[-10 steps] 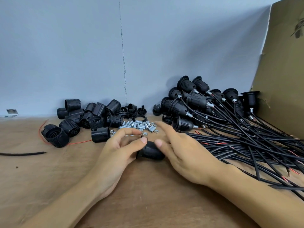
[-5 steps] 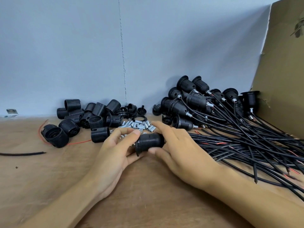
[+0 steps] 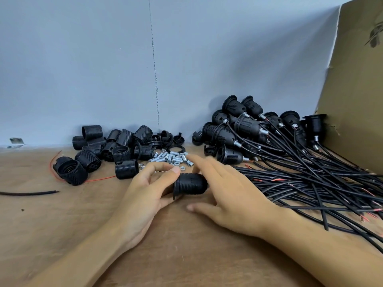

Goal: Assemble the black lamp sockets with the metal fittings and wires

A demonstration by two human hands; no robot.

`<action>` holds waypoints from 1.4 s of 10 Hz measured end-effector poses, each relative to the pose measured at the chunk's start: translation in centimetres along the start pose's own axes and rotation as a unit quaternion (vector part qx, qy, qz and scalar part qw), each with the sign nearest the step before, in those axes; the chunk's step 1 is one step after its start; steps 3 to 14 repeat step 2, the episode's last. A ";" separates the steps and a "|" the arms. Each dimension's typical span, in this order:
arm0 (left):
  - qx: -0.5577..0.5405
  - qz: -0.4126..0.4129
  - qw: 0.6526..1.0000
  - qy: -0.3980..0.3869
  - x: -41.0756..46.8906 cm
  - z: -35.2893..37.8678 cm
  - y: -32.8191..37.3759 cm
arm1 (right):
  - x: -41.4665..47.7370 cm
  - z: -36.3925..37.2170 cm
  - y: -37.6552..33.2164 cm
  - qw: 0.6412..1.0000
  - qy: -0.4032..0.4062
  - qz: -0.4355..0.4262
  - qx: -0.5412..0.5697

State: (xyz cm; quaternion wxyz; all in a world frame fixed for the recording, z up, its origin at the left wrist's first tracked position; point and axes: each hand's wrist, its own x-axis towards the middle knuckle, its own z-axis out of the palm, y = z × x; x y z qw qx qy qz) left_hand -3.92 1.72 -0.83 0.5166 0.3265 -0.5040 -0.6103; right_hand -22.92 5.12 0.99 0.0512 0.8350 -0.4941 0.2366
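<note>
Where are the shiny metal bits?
In the head view, the metal fittings lie centre, behind the held socket, between loose socket shells on the left and wired sockets on the right.

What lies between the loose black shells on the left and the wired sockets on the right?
Head view: a small heap of silver metal fittings, with a few black rings and caps behind it, by the wall.

The right hand has loosened from the black ribbed plastic lamp socket. Its fingers, curled round the body half a second ago, now stretch straight past it to beside the small silver metal fittings, thumb spread apart. The left hand alone now grips the socket, thumb on top.
</note>
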 end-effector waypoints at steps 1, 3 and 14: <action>0.014 0.002 1.000 0.000 0.2 0.0 -0.1 | 0.4 -1.3 -0.1 0.994 0.033 0.052 0.087; 0.006 -0.005 1.000 0.022 0.2 0.0 -0.1 | 0.9 -2.7 0.2 0.965 0.070 0.111 0.227; 0.006 -0.005 1.000 0.022 0.2 0.0 -0.1 | 0.9 -2.7 0.2 0.965 0.070 0.111 0.227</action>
